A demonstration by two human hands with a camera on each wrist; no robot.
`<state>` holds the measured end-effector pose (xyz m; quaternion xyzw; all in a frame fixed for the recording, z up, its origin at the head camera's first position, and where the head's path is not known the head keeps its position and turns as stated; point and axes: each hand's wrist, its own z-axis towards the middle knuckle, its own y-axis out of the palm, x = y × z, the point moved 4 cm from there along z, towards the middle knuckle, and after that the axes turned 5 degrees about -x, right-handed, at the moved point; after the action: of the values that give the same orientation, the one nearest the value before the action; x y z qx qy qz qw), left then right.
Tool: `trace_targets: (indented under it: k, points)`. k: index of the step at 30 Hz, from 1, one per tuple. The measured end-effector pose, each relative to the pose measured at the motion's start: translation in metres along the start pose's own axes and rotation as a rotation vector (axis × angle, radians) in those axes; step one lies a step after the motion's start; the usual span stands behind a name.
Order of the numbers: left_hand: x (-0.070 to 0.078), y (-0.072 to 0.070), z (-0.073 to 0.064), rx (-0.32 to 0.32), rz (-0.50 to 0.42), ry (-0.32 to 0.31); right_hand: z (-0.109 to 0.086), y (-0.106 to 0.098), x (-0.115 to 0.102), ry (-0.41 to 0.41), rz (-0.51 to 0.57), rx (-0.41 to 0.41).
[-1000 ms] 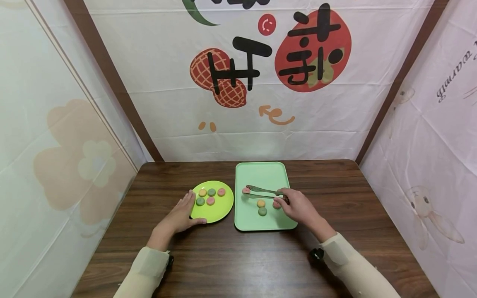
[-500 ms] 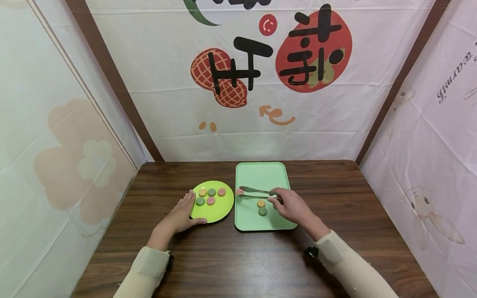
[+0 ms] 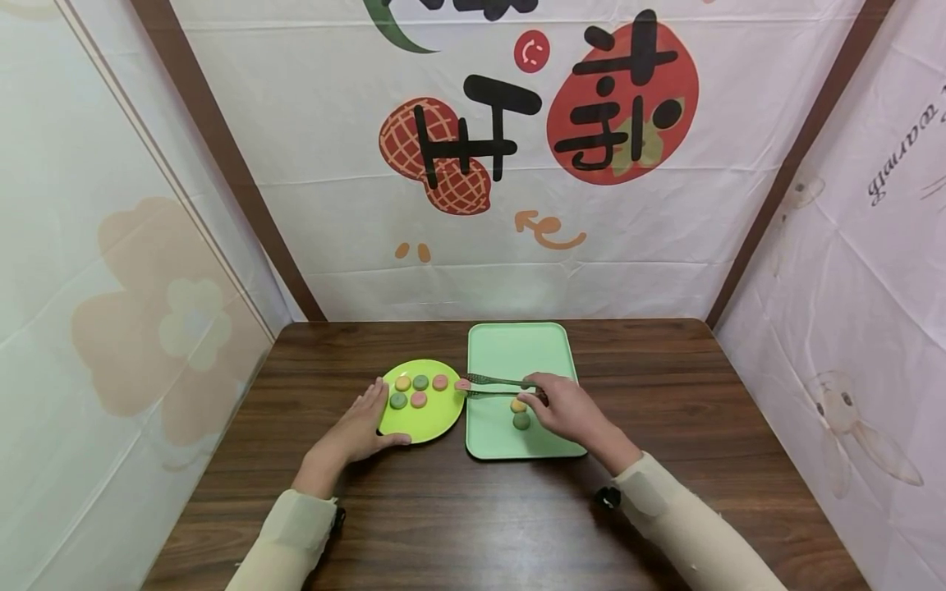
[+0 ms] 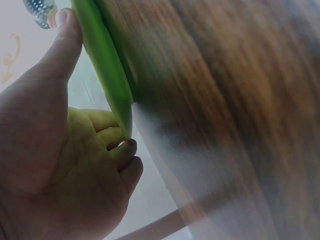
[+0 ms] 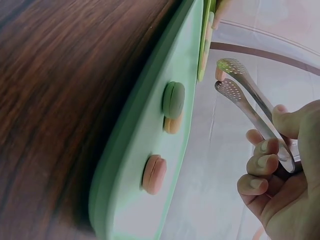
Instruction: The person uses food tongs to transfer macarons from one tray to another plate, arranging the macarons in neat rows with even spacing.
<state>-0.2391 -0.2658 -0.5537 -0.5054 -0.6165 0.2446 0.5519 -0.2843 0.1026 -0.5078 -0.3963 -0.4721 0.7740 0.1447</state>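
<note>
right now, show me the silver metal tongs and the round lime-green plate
Silver metal tongs point(image 5: 256, 93), right wrist view, on the upper arm.
Round lime-green plate point(image 3: 425, 423), head view, on its bare front part.

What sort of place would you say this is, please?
Likely a small booth set up for tabletop work: white printed sheets enclose the back and both sides of a wood-grained table, with brown strips near the corners.

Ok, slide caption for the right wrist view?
Right hand holds tongs pinching a macaron; three more lie on a tray.
</note>
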Motion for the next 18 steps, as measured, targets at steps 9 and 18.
trace_targets:
  k: [9,18]
  points:
    - [0.002,0.0,-0.001,0.002,-0.008,-0.006,0.006,0.006,-0.008,-0.009,-0.008,-0.024]
    - [0.001,0.001,0.0,0.003,0.004,-0.005,0.012,0.012,-0.015,-0.018,-0.034,-0.045]
